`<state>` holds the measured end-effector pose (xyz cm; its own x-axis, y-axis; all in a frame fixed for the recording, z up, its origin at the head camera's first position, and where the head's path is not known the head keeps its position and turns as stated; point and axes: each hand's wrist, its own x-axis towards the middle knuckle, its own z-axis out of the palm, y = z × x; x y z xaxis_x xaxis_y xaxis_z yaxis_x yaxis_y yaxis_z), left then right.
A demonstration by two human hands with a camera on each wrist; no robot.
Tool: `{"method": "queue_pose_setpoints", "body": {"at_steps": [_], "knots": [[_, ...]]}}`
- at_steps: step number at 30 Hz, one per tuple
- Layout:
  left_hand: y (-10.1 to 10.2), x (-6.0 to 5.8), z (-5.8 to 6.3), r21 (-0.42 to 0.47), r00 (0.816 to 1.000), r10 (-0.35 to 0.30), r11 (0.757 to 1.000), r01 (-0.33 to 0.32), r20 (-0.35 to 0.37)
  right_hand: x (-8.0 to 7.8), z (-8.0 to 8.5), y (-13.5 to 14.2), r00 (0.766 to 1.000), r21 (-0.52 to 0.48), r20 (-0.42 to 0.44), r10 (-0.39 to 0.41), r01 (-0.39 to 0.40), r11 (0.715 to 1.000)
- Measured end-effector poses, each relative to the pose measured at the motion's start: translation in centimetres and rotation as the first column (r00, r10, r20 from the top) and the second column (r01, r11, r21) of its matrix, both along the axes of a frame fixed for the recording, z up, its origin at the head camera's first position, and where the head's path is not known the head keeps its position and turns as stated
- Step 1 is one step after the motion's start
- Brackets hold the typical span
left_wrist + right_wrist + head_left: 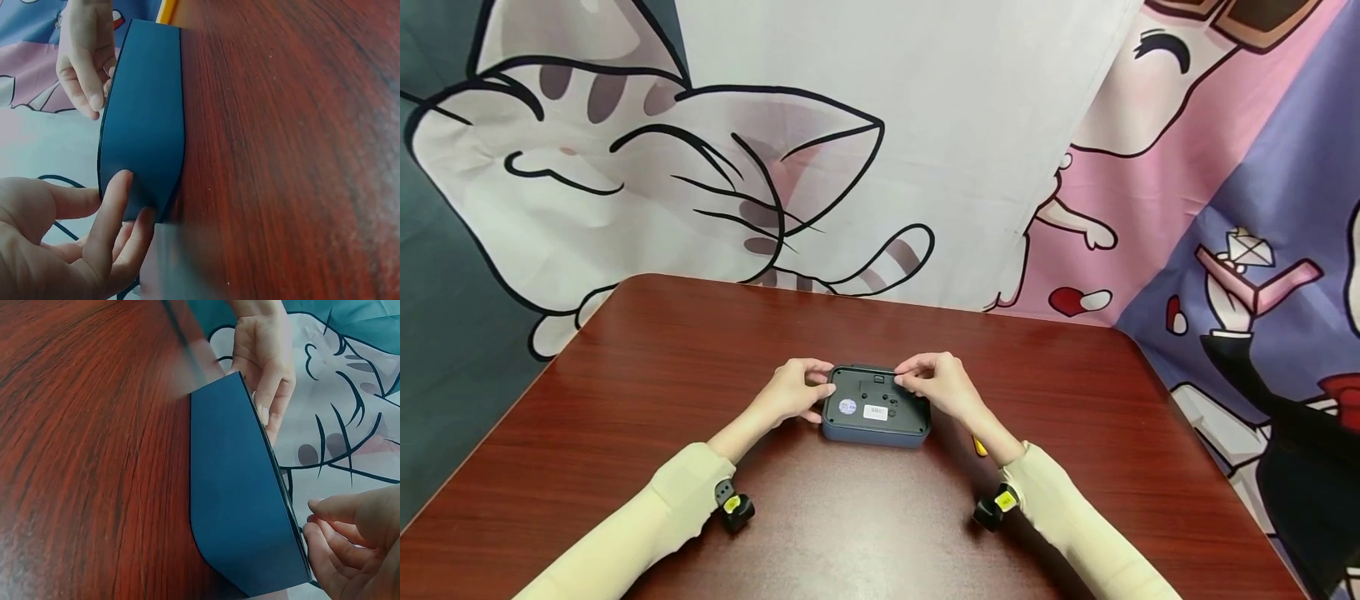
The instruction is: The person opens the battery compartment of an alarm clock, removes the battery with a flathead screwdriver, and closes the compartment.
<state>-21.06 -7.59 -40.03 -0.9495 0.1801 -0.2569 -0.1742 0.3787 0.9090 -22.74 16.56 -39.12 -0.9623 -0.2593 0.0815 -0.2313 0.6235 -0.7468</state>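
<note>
A dark blue box-shaped device (876, 437) lies on the table with its black panel up. That panel carries a white barcode label, a round sticker and several small holes. My left hand (793, 390) grips the device's left end, thumb on the panel edge and fingers against the side wall (140, 125). Over the panel's far right corner is my right hand (942, 382), its thumb and fingertips drawn close together at the panel. In the right wrist view those fingertips (319, 534) are beside the device's edge; whether they pinch something small cannot be told.
A yellow object (980, 447), partly hidden by the right forearm, lies on the reddish-brown table (700, 350). It also shows at the top of the left wrist view. Printed cartoon cloths (955, 167) hang behind the table. Each wrist wears a small black camera (737, 511).
</note>
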Motion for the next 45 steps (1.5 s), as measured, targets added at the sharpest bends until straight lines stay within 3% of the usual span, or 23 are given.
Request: {"method": "queue_pose_setpoints", "body": {"at_steps": [11,24,33,45], "knots": [[-0.1,0.1,-0.1,0.015,1.0,0.005,1.0,-0.005,0.004,-0.2,0.0,-1.2,1.0,0.097,-0.017,0.002,-0.001,0.995],[-0.2,0.1,-0.1,0.016,1.0,0.002,1.0,-0.002,0.001,-0.6,-0.2,-2.1,0.997,0.136,-0.062,0.036,-0.027,0.99],[-0.3,0.1,0.0,0.024,1.0,-0.003,1.0,0.002,0.014,-0.8,-0.1,-2.7,0.994,0.228,-0.103,0.027,-0.003,0.974],[0.0,0.0,0.2,0.023,1.0,-0.002,1.0,0.001,0.018,-0.9,0.2,-3.3,0.989,0.363,-0.144,0.02,0.033,0.931]]}}
